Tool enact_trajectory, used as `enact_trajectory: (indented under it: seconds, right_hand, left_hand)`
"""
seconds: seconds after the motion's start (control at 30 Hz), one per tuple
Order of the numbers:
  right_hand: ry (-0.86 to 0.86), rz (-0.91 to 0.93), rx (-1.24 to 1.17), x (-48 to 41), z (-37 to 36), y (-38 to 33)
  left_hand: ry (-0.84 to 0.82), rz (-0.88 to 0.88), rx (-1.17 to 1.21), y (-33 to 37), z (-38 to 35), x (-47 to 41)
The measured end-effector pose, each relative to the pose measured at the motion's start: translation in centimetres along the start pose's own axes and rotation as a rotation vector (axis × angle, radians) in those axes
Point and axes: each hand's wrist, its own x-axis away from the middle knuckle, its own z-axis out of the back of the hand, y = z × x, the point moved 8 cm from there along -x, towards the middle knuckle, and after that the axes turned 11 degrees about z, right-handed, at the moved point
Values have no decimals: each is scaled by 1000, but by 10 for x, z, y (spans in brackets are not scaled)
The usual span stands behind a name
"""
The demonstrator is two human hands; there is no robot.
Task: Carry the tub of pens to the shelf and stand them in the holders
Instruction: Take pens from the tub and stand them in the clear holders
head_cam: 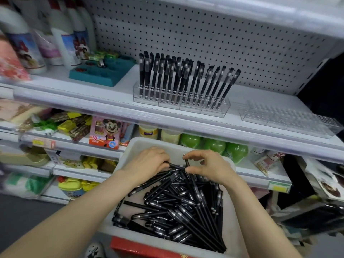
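Observation:
A white tub (130, 146) sits low in front of me, heaped with several loose black pens (178, 207). Both hands reach into its far end. My left hand (147, 162) curls its fingers round a few pens lying flat. My right hand (206, 164) pinches one black pen (186, 162) upright between thumb and forefinger. On the upper shelf a clear holder (181, 103) stands filled with several upright black pens. To its right a second clear holder (286, 118) has nothing in it.
A teal tray (104, 73) and white bottles (63, 38) stand at the shelf's left. A pegboard backs the shelf. Lower shelves hold boxed toys, green bottles (214, 146) and packets. A red box (145, 248) lies under the tub.

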Motion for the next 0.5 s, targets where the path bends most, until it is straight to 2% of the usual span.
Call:
enact_trajectory:
  seconds: [0.3, 0.5]
  right_hand:
    - [26, 116, 156, -18, -8, -21]
    - [59, 113, 53, -28, -19, -21]
  left_hand:
    - [50, -47, -54, 7, 23, -6]
    - [124, -88, -33, 8, 39, -13]
